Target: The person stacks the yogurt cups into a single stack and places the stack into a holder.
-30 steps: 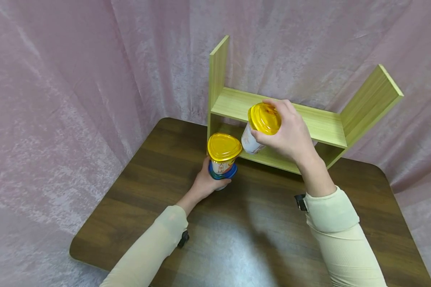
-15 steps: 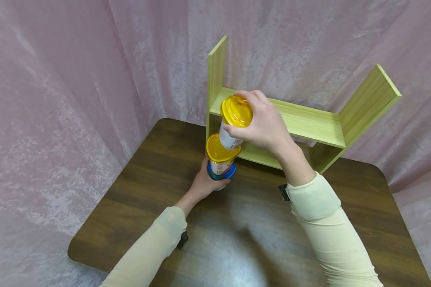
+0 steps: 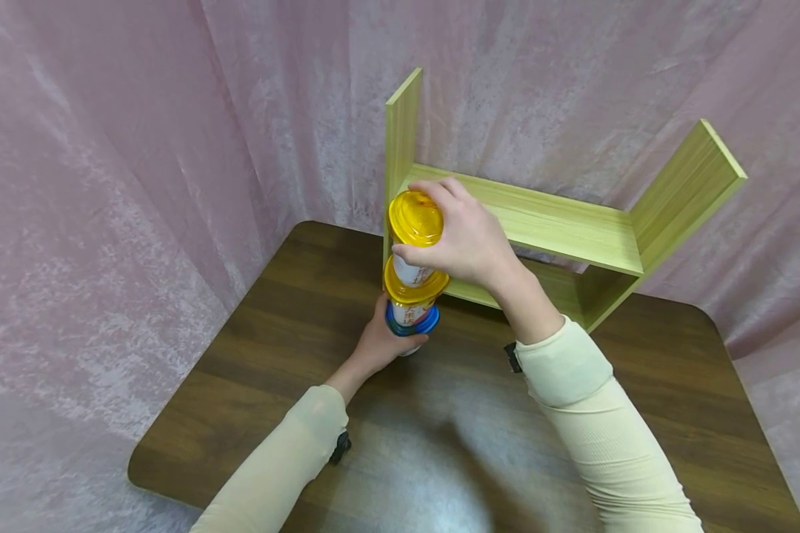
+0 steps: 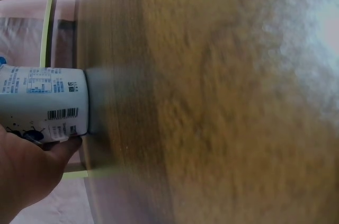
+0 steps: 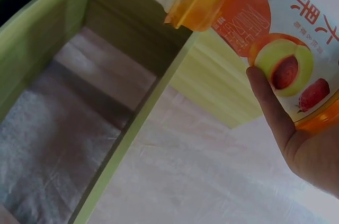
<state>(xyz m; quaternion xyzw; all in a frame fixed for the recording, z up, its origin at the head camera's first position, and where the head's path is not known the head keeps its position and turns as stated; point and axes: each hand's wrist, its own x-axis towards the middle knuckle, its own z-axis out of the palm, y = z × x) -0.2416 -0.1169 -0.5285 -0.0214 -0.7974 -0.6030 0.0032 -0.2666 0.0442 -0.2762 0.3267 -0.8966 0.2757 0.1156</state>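
Head view: a stack of three cups is seen at the tabletop's (image 3: 293, 385) far edge, just in front of the green shelf (image 3: 573, 229). The top cup (image 3: 415, 237), yellow-lidded, is gripped by the right hand (image 3: 463, 240), fingers curled round lid and side; it sits on the yellow lid of the middle cup (image 3: 413, 296). Below that, a blue-lidded bottom cup (image 3: 410, 326) is wrapped by the left hand (image 3: 380, 340). Pink curtain (image 3: 140, 148) is hung behind and to the side.

Left wrist view: the bottom cup (image 4: 42, 102), white w/ blue print and a barcode, is held by the left hand (image 4: 26, 176), thumb pressed along its side; its base is stood on the tabletop (image 4: 222, 102), blurred here.

Right wrist view: the top cup (image 5: 286, 38), w/ fruit print, is pinched by the right hand (image 5: 302, 139), a fingertip laid over the label. The middle cup's lid rim is seen touching it. Shelf boards (image 5: 63, 38) lie just beside.
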